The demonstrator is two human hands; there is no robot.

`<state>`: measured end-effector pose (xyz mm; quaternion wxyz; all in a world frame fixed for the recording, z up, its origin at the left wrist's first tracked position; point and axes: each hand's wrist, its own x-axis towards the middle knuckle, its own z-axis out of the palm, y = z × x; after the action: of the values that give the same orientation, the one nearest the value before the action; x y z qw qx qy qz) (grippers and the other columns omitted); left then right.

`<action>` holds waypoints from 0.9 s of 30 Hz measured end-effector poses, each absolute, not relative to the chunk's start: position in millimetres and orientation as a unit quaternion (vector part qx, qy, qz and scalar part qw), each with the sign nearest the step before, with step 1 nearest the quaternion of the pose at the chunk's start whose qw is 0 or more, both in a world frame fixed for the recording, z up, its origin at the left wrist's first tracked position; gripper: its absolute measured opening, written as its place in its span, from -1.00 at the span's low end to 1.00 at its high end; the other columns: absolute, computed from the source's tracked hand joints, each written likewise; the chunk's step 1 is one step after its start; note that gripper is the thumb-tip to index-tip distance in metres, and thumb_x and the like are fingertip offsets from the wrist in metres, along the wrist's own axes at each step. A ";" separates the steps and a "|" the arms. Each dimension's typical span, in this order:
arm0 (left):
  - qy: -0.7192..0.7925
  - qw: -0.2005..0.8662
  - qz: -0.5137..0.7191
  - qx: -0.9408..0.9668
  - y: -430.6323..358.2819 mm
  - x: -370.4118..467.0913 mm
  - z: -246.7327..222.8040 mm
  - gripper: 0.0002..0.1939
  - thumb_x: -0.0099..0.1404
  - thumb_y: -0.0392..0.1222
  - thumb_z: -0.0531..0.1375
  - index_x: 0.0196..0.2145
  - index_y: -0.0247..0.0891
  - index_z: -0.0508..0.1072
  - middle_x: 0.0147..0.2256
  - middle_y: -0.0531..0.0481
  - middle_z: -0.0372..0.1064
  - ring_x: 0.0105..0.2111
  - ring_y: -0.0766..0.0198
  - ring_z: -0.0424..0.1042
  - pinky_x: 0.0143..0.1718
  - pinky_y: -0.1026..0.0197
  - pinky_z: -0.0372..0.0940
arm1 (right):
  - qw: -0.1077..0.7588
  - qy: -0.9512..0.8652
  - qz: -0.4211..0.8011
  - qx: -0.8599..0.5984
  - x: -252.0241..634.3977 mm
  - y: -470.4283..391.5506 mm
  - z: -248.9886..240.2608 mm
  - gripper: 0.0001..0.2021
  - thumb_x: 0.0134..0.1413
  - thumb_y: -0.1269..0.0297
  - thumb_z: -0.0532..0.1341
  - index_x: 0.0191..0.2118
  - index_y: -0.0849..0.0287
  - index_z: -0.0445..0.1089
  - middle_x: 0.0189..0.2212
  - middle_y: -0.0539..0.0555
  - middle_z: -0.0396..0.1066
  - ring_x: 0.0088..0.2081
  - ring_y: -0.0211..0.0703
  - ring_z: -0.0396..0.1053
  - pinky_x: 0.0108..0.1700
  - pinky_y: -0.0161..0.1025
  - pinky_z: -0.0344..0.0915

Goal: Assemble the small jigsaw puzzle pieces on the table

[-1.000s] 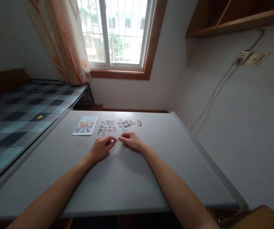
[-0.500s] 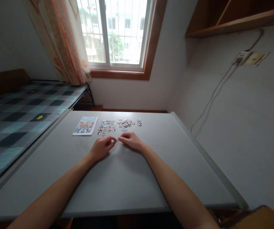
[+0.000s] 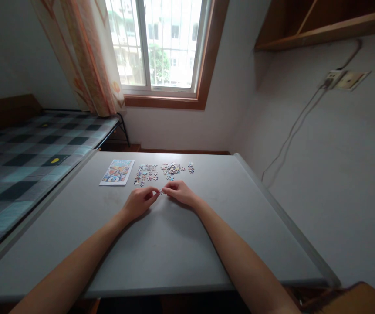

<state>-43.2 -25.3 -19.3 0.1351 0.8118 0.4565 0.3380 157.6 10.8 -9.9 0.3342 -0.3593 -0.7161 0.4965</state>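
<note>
Between the fingertips of both hands are small jigsaw puzzle pieces point(image 3: 161, 192), partly covered by the fingers; whether they are joined I cannot tell. My left hand point(image 3: 139, 202) pinches from the left side, closed at thumb and forefinger. From the right, my right hand point(image 3: 180, 192) pinches in the same way. Just beyond the hands lie loose jigsaw pieces: a spread group point(image 3: 146, 173), a denser pile point(image 3: 173, 168) and a small cluster point(image 3: 191, 167) on the right. A picture sheet point(image 3: 117, 172) with a colourful print lies left of the pieces.
Everything rests on a light grey table point(image 3: 161, 253) with a raised right edge. A bed with a checked cover point(image 3: 53, 144) stands on the left. A curtain point(image 3: 89, 56) hangs by the barred window. Cables point(image 3: 293, 131) run down the right wall below a wooden shelf point(image 3: 331, 32).
</note>
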 end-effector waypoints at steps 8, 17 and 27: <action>0.455 0.130 0.340 0.812 -25.5 -43.6 -19.2 -0.81 0.29 -0.12 0.09 -0.31 -0.23 0.47 -0.63 0.16 0.22 -0.61 0.43 0.16 -0.50 0.37 0.10 | 0.333 -0.715 0.500 -0.359 158.0 11.8 -11.8 -0.69 -0.01 0.08 0.21 -0.45 0.28 0.42 -0.58 -0.02 0.32 -0.50 -0.32 0.21 -0.44 -0.36 0.13; 0.469 0.118 0.353 0.801 -26.1 -42.1 -16.8 -0.82 0.27 -0.14 0.12 -0.32 -0.24 0.49 -0.61 0.14 0.26 -0.60 0.43 0.21 -0.49 0.37 0.14 | 0.341 -0.711 0.499 -0.360 157.8 11.4 -12.1 -0.66 -0.03 0.04 0.22 -0.43 0.30 0.44 -0.60 -0.02 0.32 -0.53 -0.33 0.20 -0.47 -0.37 0.11; 0.407 0.257 0.444 0.756 -23.4 -43.5 -20.0 -0.68 0.28 -0.37 -0.06 -0.11 -0.31 0.41 -0.29 -0.07 0.46 -0.42 0.36 0.46 -0.37 0.26 0.41 | 0.384 -0.699 0.463 -0.387 163.6 19.9 -19.6 -0.64 -0.01 0.00 0.22 -0.41 0.28 0.45 -0.58 -0.01 0.32 -0.54 -0.34 0.19 -0.49 -0.37 0.11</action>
<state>-43.5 -23.4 -20.0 0.2566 0.7557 0.4072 0.4441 163.6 19.9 -19.6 0.3843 -0.3870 -0.6987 0.4631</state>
